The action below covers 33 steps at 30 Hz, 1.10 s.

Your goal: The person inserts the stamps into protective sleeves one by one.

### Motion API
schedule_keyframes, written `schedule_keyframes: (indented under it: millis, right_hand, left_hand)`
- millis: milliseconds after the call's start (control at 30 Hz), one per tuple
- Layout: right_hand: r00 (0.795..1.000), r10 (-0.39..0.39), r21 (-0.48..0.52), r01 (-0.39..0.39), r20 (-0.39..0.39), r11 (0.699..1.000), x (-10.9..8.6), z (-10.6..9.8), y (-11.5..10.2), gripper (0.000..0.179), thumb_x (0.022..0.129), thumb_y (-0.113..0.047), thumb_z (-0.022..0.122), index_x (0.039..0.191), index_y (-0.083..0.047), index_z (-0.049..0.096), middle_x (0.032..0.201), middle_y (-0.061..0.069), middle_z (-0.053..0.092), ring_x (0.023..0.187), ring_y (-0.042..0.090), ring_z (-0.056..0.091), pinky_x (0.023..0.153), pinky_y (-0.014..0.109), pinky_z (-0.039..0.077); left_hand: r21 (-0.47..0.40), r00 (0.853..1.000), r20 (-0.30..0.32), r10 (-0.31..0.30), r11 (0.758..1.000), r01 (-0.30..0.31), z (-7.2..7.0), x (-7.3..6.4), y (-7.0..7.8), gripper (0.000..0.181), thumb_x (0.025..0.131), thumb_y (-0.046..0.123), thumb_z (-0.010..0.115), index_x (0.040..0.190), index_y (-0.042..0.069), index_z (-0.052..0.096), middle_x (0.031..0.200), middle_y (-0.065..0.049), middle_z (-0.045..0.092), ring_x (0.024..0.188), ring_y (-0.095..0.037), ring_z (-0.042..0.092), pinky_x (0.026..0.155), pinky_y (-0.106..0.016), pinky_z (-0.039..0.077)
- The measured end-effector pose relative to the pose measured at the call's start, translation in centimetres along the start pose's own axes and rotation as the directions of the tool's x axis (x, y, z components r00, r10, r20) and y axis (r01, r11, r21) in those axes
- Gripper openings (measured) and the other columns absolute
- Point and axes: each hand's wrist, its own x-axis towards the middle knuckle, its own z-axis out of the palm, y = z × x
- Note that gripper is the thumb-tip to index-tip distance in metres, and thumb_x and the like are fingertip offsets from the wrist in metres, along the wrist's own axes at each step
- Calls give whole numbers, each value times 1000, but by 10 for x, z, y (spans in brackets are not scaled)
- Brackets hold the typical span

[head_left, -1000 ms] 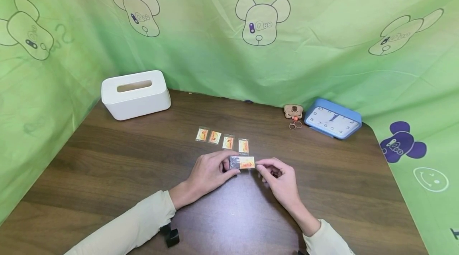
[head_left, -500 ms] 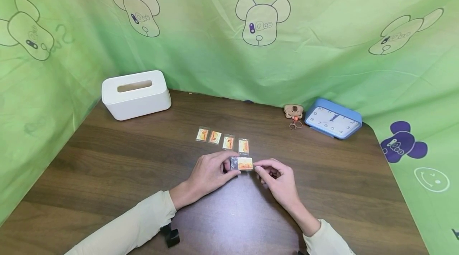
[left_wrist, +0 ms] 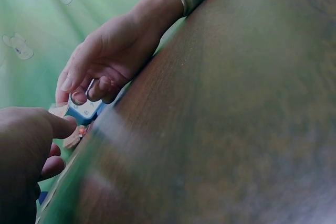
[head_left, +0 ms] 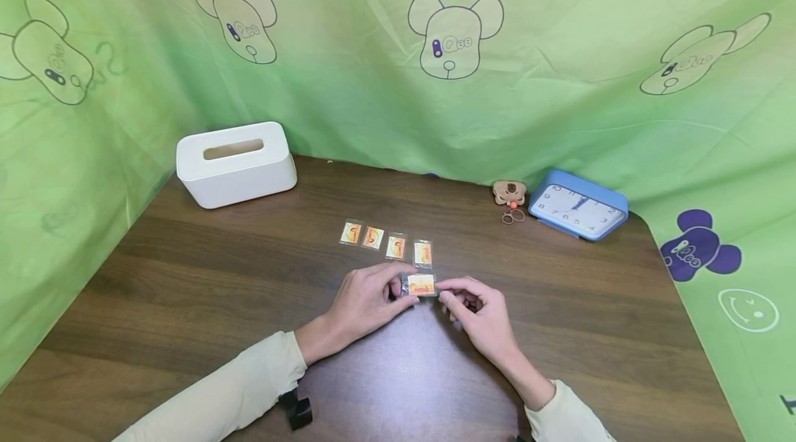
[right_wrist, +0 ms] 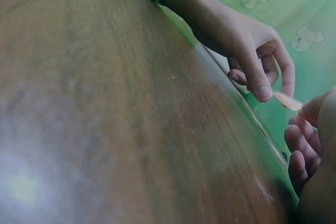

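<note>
My left hand pinches a small clear plastic sleeve between thumb and forefinger, just above the table. A small orange-and-white picture card, which looks like a stamp, lies mostly within the sleeve. At the card's right end are the pinched thumb and forefinger of my right hand. The right wrist view shows the card edge-on, spanning the gap between both hands' fingertips. Beyond the hands, several similar cards in clear sleeves lie in a row on the table.
A white tissue box stands at the back left of the brown wooden table. At the back right are a blue clock and a brown animal-shaped keychain. Green printed cloth hangs behind and at the sides.
The card has slid left, deeper into the sleeve, and the unfilled clear part has narrowed. My right hand has moved slightly left with it; my left hand stays in place.
</note>
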Motion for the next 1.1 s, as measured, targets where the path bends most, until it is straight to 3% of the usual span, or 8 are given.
schedule_keyframes:
  millis: [200,567,833,967,1100]
  right_hand:
    - [1000,11,-2,-11,-4,1000,0,1,-2,14,101,7,75,110,-1,82,78,17,71,58,12,61,47,24,50]
    - [991,85,-41,-90,-98,995,-2,6,-4,16,96,2,84,109,-5,78,86,9,75,58,11,63,52,23,53]
    - [989,127,-10,-128,-73,992,-1,8,-6,8,96,3,82,103,1,78,78,14,74,58,9,64,51,20,51]
    - [985,141,-7,-143,-101,990,-1,10,-8,5,97,4,81,99,4,76,73,15,73,58,9,65,50,20,50]
    - [983,142,-26,-146,-119,989,0,10,-8,4,97,3,82,99,1,79,74,14,74,58,9,64,50,20,49]
  left_hand:
    - [2,1000,-12,1,1000,-1,0,0,0,41,85,22,99,120,13,79,79,10,67,64,8,49,58,-15,43]
    - [4,999,-33,-29,1000,29,1,0,2,44,84,25,100,122,14,79,77,11,67,62,10,48,58,-17,44]
    - [-25,1000,17,4,1000,-4,7,1,9,43,85,25,99,121,14,78,79,10,68,63,8,50,59,-15,45]
    - [-1,998,56,16,1000,-16,10,-1,13,41,86,33,98,119,17,79,77,11,61,62,8,44,59,-15,41]
    - [23,999,41,-2,1000,1,10,0,16,32,90,35,95,114,18,82,73,10,52,61,5,37,56,-17,34]
